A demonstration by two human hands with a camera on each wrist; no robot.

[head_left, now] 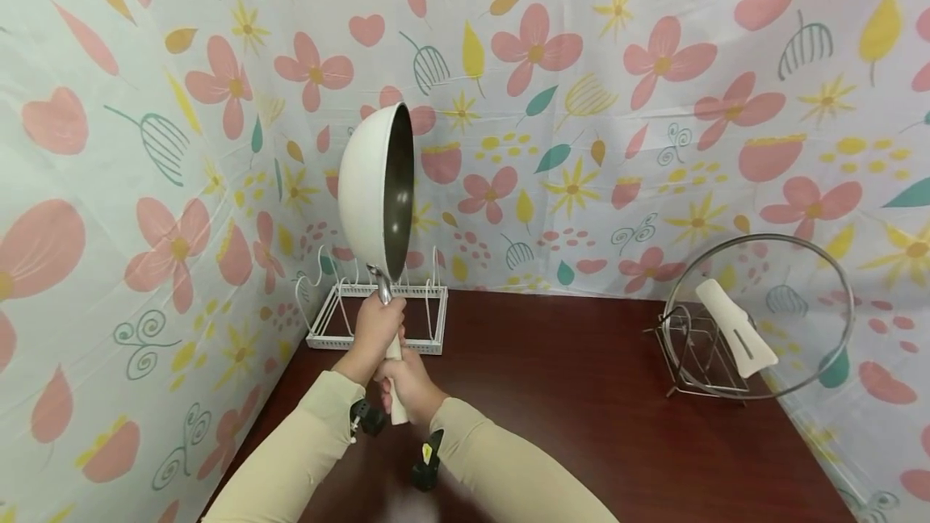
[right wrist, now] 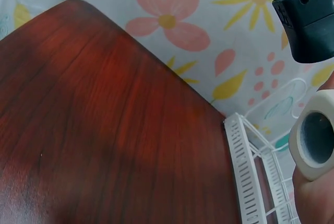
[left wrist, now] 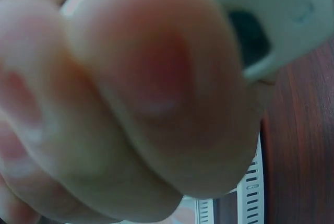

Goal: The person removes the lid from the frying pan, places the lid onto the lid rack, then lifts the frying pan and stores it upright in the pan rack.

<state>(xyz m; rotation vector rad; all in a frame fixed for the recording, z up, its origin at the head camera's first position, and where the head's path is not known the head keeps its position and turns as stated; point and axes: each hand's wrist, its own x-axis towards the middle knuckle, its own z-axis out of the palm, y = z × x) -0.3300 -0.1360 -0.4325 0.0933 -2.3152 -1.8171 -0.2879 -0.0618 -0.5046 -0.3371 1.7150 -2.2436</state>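
A white frying pan [head_left: 363, 184] with a dark inside is held up on edge, its handle pointing down toward the person. The left hand [head_left: 379, 328] grips the handle [head_left: 394, 349] close to the pan's metal joint. Lower down, the right hand [head_left: 411, 384] grips the same handle near its end. Curled left fingers [left wrist: 156, 93] fill much of the left wrist view, wrapped at the pale handle [left wrist: 297, 20]. In the right wrist view the handle's hollow end [right wrist: 315, 138] shows beside part of the right hand [right wrist: 315, 198]. Behind the hands stands a white wire rack [head_left: 429, 345].
At the right of the dark wood table [head_left: 552, 394], a glass lid [head_left: 848, 305] with a pale handle [head_left: 735, 329] stands tilted in a metal wire stand [head_left: 697, 387]. Flower-patterned sheeting [head_left: 581, 119] hangs along the back and sides. A black wrist camera [right wrist: 308, 20] shows at upper right.
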